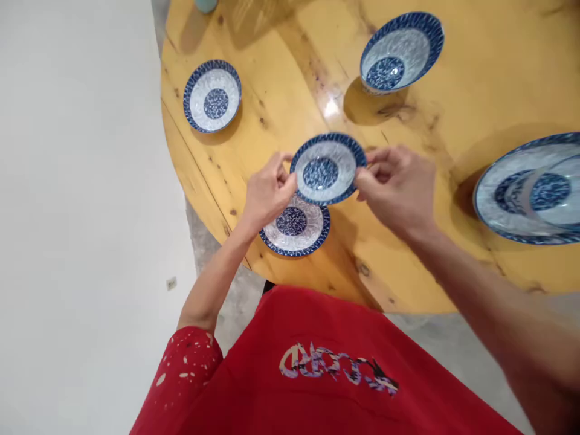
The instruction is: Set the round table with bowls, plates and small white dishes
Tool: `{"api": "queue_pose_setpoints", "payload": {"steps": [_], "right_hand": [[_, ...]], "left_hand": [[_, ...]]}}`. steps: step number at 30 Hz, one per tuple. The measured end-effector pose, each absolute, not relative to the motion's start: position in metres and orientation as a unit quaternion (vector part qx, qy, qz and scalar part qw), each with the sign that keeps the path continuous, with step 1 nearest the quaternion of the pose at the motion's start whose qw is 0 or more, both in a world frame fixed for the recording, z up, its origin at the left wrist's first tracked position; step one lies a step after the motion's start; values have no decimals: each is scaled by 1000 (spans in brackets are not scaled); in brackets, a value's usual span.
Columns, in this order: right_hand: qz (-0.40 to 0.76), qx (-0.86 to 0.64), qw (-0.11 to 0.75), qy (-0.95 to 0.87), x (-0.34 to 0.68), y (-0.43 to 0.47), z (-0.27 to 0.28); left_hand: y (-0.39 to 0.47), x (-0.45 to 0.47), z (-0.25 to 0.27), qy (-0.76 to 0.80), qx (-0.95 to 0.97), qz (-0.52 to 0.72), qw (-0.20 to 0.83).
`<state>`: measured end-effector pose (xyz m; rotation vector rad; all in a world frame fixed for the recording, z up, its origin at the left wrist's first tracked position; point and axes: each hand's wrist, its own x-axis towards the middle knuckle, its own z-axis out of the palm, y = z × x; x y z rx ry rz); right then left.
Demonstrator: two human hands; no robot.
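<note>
A small blue-and-white saucer (327, 168) is held above the round wooden table (475, 96). My left hand (268, 194) pinches its left rim and my right hand (396, 187) pinches its right rim. Just below it, a second matching saucer (296, 228) lies flat on the table near the front edge, partly hidden by the held one and by my left hand.
Another small saucer (212, 95) sits at the table's far left. A deeper blue-and-white bowl (401, 51) stands at the back. At the right edge a large plate (507, 211) carries a smaller dish (555, 193). A pale floor lies left of the table.
</note>
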<state>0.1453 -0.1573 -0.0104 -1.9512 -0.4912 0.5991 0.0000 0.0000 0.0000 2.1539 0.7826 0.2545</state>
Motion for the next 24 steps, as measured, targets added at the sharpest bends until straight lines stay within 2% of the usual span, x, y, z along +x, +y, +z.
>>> {"api": "queue_pose_setpoints", "payload": {"steps": [5,8,19,24], "right_hand": [[275,-824,459,-186,76,-183,-44],[272,-839,438,-172,52,-189,-60],[256,-857,429,-124,23,-189,-67],[248,-857,432,-129,18,-194,-71]], "left_hand": [[-9,-70,-31,302,792,23,530],[-4,-85,-45,277,774,-26,569],[9,-81,-54,227,860,-75,450],[14,-77,-58,220,871,-76,433]]}}
